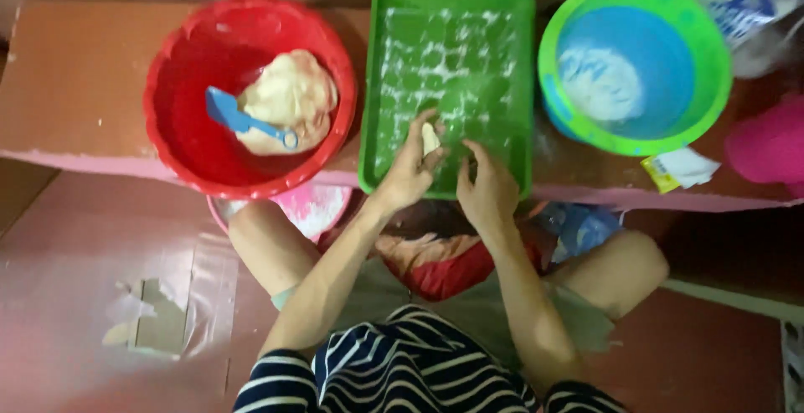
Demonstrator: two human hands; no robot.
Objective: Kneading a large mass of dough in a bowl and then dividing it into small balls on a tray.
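My left hand [410, 166] pinches a small pale piece of dough [430, 138] over the near part of a green rectangular tray [502, 11] dusted with white flour. My right hand [486, 183] hovers just beside it at the tray's near edge, fingers curled, and I cannot tell if it touches the dough. To the left stands a red basin [180, 69] with a large lump of dough [289, 95] and a blue scoop [239, 118] lying on it.
A green-rimmed blue bowl [703, 44] with white flour sits right of the tray on a low pink ledge [67, 86]. A plastic bag [745, 2], a small packet [680, 168] and a pink object [766, 145] lie at far right. A pink bowl [314, 208] sits by my knee.
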